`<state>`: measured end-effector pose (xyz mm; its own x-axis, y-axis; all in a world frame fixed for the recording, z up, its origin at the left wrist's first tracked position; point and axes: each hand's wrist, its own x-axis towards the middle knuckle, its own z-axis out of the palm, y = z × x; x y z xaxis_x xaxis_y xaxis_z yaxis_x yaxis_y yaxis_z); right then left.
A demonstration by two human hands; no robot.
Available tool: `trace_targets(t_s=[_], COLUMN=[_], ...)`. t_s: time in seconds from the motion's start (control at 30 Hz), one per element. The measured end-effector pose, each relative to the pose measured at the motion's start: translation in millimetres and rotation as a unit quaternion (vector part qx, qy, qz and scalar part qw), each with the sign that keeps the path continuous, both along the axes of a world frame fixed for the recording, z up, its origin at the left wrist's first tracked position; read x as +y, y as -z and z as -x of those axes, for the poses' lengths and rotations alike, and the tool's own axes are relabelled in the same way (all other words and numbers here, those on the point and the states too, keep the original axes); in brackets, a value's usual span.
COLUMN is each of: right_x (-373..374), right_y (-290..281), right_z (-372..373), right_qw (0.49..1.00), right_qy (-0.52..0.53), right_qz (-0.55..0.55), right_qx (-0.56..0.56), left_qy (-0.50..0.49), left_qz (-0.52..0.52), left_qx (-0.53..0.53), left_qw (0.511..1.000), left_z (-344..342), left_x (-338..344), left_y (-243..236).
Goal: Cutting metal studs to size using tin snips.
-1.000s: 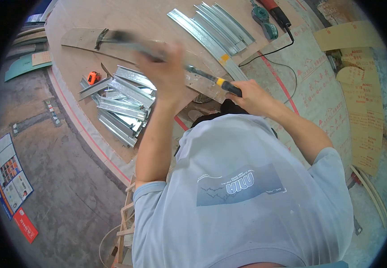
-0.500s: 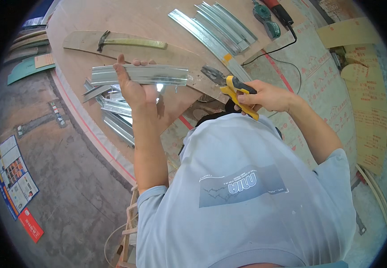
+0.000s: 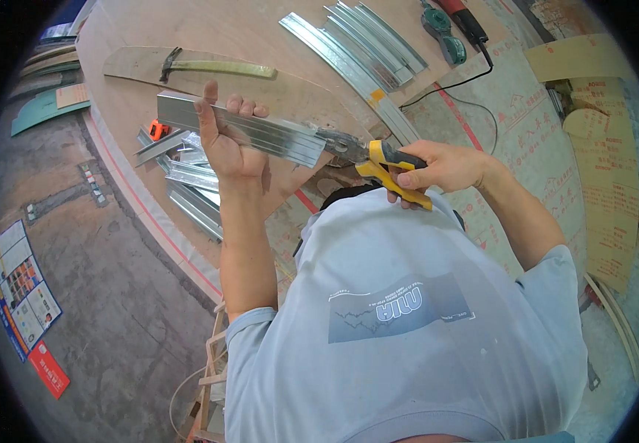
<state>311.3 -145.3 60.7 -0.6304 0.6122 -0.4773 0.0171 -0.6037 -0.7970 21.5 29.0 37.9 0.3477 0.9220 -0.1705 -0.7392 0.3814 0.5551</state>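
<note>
A short silver metal channel (image 3: 286,142) lies across my left hand (image 3: 231,148), with the thumb and fingers closed around it. It slopes slightly down toward the right. My right hand (image 3: 445,166) grips yellow-and-black pliers (image 3: 375,156) by the handles. Their jaws meet the channel's right end; whether they are clamped on it I cannot tell. Below and left of the channel, several cut metal pieces (image 3: 190,176) lie in a loose pile on the board.
A hammer (image 3: 220,69) rests on a curved wooden board (image 3: 131,65). An orange tape measure (image 3: 158,130) sits by the pile. Long metal channels (image 3: 349,63) lie farther off, near a green tool (image 3: 443,33) and a corded red-and-black power tool (image 3: 467,21). Wooden framing (image 3: 212,369) stands at lower left.
The channel has turned, its right end dropping and its face rolling toward me. The pliers' jaws have come down to its right end. An orange tape measure has come into sight.
</note>
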Motion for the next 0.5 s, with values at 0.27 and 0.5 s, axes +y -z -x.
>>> trace_targets(t_s=[0.27, 0.5], right_x=[-5.0, -6.4], right_y=[-3.8, -4.0], right_z=[4.7, 10.0], right_qw=[0.999, 1.0], right_qy=[0.024, 0.026], right_qz=[0.025, 0.012], right_qx=[0.04, -0.011], left_qy=[0.02, 0.031], left_qz=[-0.001, 0.005], left_qx=[-0.039, -0.002], left_qw=[0.999, 1.0], left_z=[-3.2, -4.4], left_x=[0.3, 1.4], left_y=[0.6, 3.9])
